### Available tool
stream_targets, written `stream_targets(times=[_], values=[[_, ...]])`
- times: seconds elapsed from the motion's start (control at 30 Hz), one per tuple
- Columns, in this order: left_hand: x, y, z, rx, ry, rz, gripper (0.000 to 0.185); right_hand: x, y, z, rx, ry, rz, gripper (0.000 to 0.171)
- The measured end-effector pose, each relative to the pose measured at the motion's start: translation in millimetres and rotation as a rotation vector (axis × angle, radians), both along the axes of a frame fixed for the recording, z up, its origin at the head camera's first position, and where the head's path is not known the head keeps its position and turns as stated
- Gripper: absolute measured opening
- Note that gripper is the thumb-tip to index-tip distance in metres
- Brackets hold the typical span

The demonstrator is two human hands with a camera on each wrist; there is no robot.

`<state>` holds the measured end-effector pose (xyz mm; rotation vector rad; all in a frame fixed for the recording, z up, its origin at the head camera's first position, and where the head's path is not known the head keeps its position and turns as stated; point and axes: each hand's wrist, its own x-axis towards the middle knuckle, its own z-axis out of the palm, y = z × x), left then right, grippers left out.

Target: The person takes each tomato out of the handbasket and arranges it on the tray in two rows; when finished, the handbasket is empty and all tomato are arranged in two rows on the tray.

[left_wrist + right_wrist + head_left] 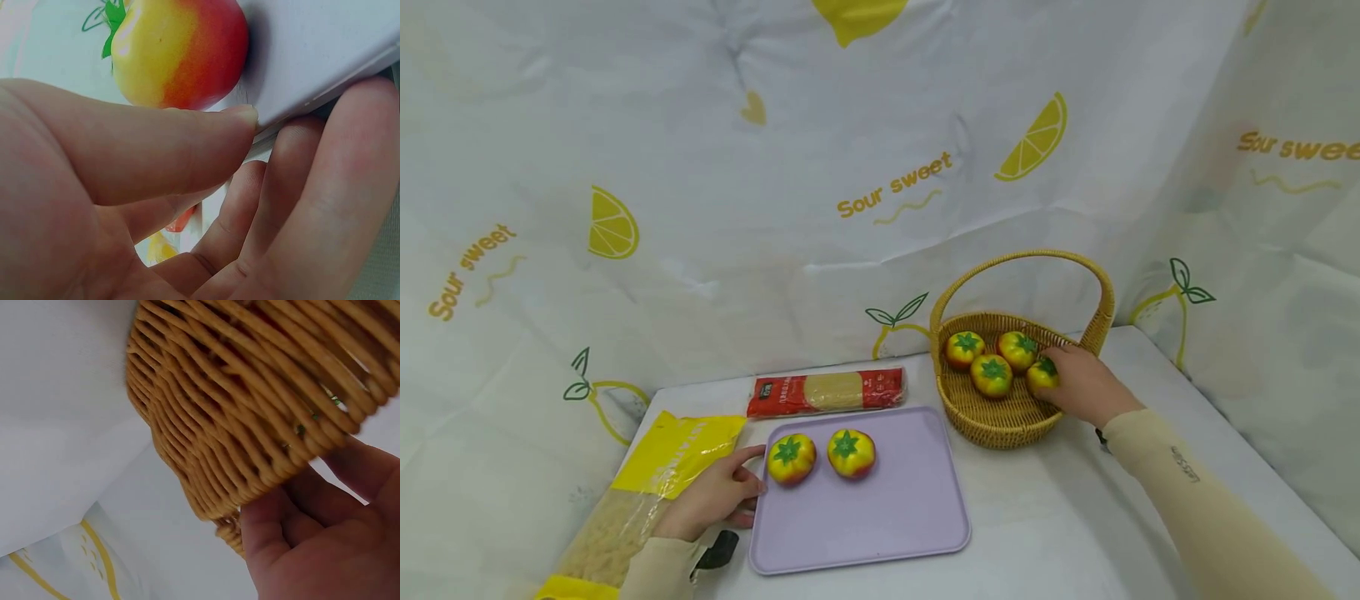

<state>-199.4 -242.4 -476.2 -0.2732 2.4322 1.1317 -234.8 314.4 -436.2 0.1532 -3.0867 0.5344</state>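
Observation:
My left hand (713, 493) is at the left edge of a lilac tray (902, 517). In the left wrist view its thumb lies on the rim and the fingers curl against the outside and underside. Two yellow-and-red tomatoes with green star-shaped tops, one on the left (792, 459) and one beside it (852, 454), sit in the tray's upper left. Over the right side of a wicker basket (1000, 435) reaches my right hand (1086, 385), its fingers round a similar tomato (1042, 377). Three more tomatoes (992, 376) lie in the basket. The basket wall hides the fingertips in the right wrist view.
A red packet of noodles (827, 392) lies behind the tray. Left of it, partly under the left forearm, is a yellow bag of pasta (655, 475). The basket's tall handle (1030, 254) arches over its opening. A lemon-print cloth (737, 275) hangs behind the white table.

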Motion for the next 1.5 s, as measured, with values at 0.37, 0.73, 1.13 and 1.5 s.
stream_targets(times=[0.37, 0.73, 1.13, 1.5], values=[[1.3, -4.6, -0.4, -0.005, 0.000, 0.013, 0.066, 17.8, -16.8, 25.2, -0.075, 0.022, 0.031, 0.077], [0.1, -0.9, -5.8, -0.016, 0.010, 0.014, 0.064, 47.0, -70.0, 34.3, -0.129, 0.110, 0.102, 0.072], [-2.9, -0.6, -6.3, -0.004, 0.024, 0.005, 0.064, 53.8, -138.9, 28.0, -0.219, 0.135, 0.181, 0.067], [-3.0, -2.6, -3.7, 0.008, 0.018, 0.010, 0.064, 48.8, -177.9, 2.5, -0.228, 0.080, 0.218, 0.065]])
